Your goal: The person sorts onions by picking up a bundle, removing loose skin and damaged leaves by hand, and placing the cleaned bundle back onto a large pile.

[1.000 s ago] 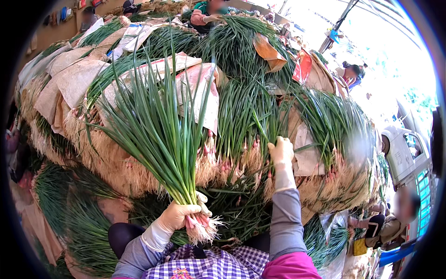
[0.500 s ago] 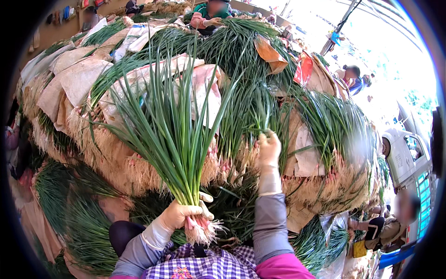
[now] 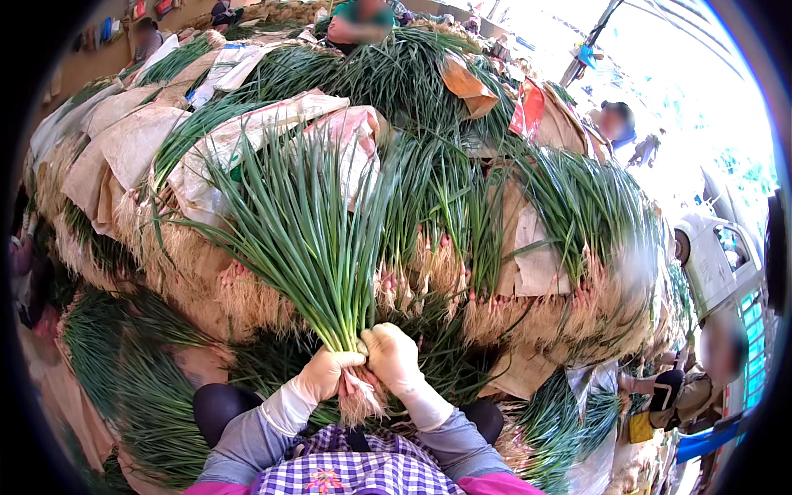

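Note:
A thick bunch of green onions (image 3: 305,239) fans upward in front of me, with pinkish bulbs and pale stringy roots hanging below my grip. My left hand (image 3: 323,373), in a pale glove, is wrapped round the stems just above the bulbs. Pressed against the same stems from the other side is my gloved right hand (image 3: 391,356), its fingers closed round them. Some fingertips are hidden behind the bunch. Just beyond my hands, more green onions (image 3: 441,190) lie on the big heap, roots toward me.
Sacking (image 3: 136,153) and a whitish sack (image 3: 247,144) lie over parts of the heap. Loose green onions (image 3: 157,404) cover the floor at left. A person (image 3: 693,392) sits at the right, near a white truck (image 3: 718,256). Another person (image 3: 361,25) is behind the heap.
My right hand has come down from the heap to the bunch and closed on its stems beside my left hand. The left hand keeps its hold.

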Motion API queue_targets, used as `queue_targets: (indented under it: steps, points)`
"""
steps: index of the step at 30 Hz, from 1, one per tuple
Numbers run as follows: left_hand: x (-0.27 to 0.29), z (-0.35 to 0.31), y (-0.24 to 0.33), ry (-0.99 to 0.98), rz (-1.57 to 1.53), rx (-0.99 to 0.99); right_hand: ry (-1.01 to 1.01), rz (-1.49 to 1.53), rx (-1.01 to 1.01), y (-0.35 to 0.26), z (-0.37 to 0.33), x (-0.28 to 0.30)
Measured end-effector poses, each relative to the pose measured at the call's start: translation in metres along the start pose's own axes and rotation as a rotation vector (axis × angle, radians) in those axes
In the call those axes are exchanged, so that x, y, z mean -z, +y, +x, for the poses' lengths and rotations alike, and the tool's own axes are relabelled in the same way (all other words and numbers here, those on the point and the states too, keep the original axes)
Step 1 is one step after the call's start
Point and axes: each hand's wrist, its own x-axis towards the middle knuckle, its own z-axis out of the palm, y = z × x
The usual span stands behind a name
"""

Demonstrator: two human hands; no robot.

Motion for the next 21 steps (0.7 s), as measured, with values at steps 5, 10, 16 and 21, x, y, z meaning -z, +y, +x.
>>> queue_targets:
  steps: [5, 10, 16, 21]
  points:
    - [-0.018, -0.011, 0.012, -0.359, -0.362, -0.222, -0.165, 0.338, -0.33, 0.091, 0.0, 0.004]
    - [-0.001, -0.01, 0.015, -0.137, -0.311, -0.237, -0.376, -0.145, -0.139, 0.089, 0.025, 0.03]
    - [-0.014, -0.014, 0.025, -0.298, -0.227, -0.308, -0.136, -0.433, -0.503, 0.07, 0.124, -0.017]
    - [-0.018, -0.019, 0.028, -0.308, -0.166, -0.377, 0.107, 0.561, -0.558, 0.097, 0.146, 0.023]
